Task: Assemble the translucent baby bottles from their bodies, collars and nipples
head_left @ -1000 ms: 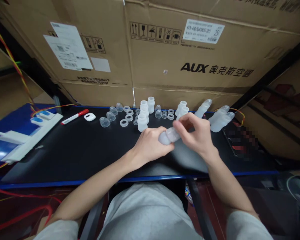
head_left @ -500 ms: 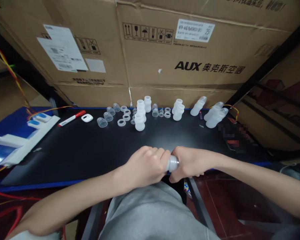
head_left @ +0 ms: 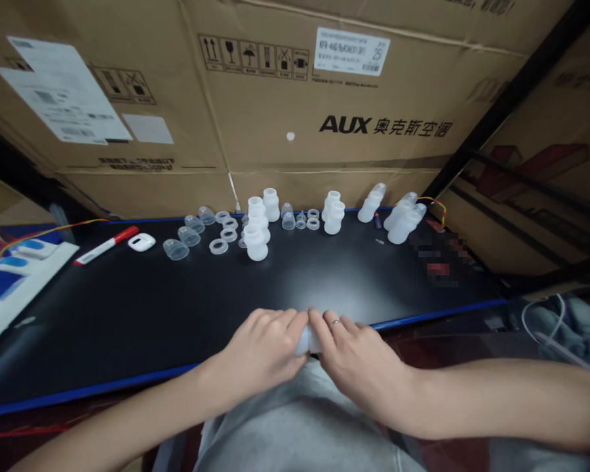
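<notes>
Upright, open-necked bottles of translucent white plastic (head_left: pixel 257 250) stand mid-frame, contents too small to tell; similar bottles with clear domed caps (head_left: pixel 399 229) stand centre right. At lower centre, a whitish plastic bottle (head_left: pixel 302 341), mostly hidden, lies between the left hand (head_left: pixel 268 342) and right hand (head_left: pixel 356 357), both curled closed around it. Across the top, a brown cardboard box (head_left: pixel 260 141) reads "AUX"; its white rectangular label (head_left: pixel 351 51) shows "25".

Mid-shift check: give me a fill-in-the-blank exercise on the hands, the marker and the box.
Of the left hand and the right hand, only the ____ shows a ring.
The number of hands gripping the pale bottle is ____.
The marker is white and ____.
Large Latin letters on the cardboard box read ____.

Missing words: right; two; red; AUX.
</notes>
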